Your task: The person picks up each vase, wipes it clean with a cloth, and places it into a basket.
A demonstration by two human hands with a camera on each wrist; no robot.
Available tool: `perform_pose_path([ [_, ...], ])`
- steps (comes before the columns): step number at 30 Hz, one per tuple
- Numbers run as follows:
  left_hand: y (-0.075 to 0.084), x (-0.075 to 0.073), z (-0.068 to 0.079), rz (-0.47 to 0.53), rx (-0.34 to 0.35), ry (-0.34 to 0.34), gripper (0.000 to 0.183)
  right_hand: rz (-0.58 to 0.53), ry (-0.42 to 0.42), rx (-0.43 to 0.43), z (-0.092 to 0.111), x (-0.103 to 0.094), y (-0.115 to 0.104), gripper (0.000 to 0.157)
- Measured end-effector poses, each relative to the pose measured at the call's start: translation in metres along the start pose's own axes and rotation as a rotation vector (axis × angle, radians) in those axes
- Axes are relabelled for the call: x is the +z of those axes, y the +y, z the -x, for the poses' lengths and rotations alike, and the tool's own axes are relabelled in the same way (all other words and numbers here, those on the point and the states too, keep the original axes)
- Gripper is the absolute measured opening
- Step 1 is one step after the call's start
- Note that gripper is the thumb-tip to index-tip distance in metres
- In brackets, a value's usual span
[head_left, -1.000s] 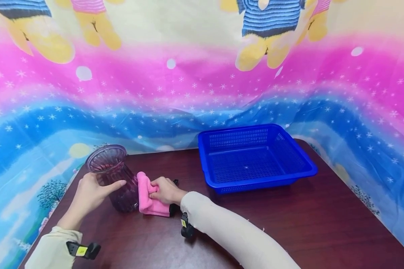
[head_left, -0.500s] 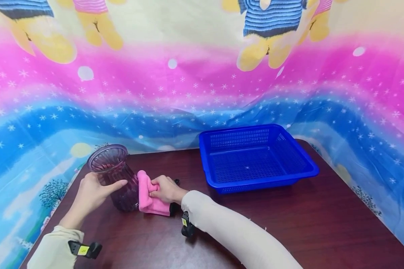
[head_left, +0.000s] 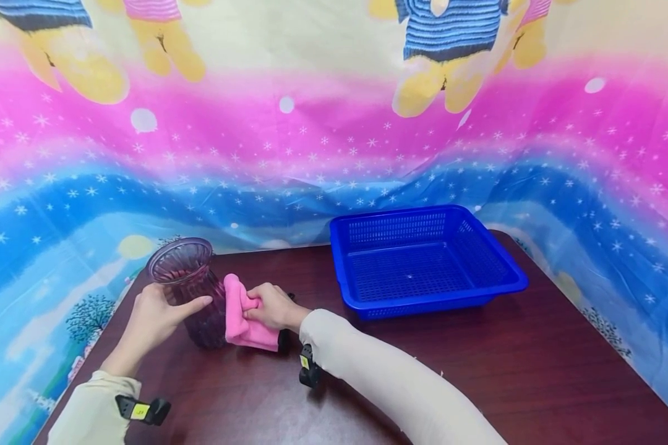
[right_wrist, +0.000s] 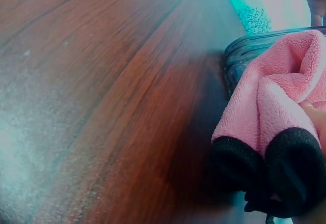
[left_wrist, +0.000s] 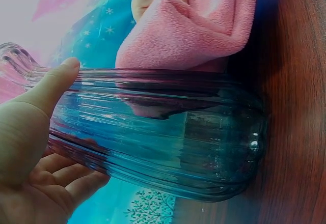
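Note:
A ribbed, purple-tinted glass vase (head_left: 203, 318) with a flared rim stands at the left of the table. My left hand (head_left: 153, 318) grips it below the rim, thumb on the near side and fingers round the far side, as the left wrist view shows. My right hand (head_left: 273, 306) holds a folded pink cloth (head_left: 250, 330) with a black edge. In the left wrist view the cloth (left_wrist: 188, 35) lies right against the vase's side (left_wrist: 168, 127). From the right wrist, the cloth (right_wrist: 275, 86) covers much of the vase, and most of the right hand is out of frame.
A blue plastic basket (head_left: 423, 272) with perforated walls stands at the back right of the dark wood table (head_left: 479, 371). Behind the table hangs a printed backdrop (head_left: 312, 142). Each sleeve wears a black wrist device (head_left: 143, 410).
My right hand and the pink cloth have risen slightly along the vase's side over the last half second. The left hand keeps its grip, and the basket has stayed put.

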State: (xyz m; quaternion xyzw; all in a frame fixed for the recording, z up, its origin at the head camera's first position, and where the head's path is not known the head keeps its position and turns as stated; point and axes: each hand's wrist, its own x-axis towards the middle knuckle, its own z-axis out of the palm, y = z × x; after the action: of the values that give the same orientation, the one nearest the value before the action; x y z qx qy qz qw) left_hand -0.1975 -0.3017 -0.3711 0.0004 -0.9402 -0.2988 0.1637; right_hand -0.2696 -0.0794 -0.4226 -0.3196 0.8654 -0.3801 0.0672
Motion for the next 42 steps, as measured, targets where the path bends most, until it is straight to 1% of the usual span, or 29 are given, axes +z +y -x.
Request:
perform_pose_path([
  [6, 0.000, 0.000, 0.000, 0.005, -0.001, -0.006, 0.060, -0.006, 0.001, -0.001, -0.003, -0.003, -0.004, 0.007],
  [16, 0.001, -0.002, 0.001, 0.000, 0.002, -0.008, 0.060, -0.015, -0.002, -0.026, -0.006, -0.009, -0.012, 0.006],
  [20, 0.001, -0.002, 0.001, -0.005, 0.005, -0.008, 0.059, -0.008, 0.003, -0.040, -0.007, -0.011, -0.015, 0.012],
  [27, 0.002, -0.002, 0.001, -0.008, -0.003, -0.013, 0.059, -0.018, 0.017, -0.059, -0.009, -0.016, -0.020, 0.012],
  [35, 0.001, -0.002, 0.001, -0.001, 0.020, 0.009, 0.059, -0.041, 0.019, -0.081, -0.010, -0.021, -0.027, 0.011],
  [42, 0.001, -0.002, 0.001, -0.001, 0.018, 0.008, 0.061, -0.050, 0.024, -0.092, -0.011, -0.027, -0.034, 0.010],
])
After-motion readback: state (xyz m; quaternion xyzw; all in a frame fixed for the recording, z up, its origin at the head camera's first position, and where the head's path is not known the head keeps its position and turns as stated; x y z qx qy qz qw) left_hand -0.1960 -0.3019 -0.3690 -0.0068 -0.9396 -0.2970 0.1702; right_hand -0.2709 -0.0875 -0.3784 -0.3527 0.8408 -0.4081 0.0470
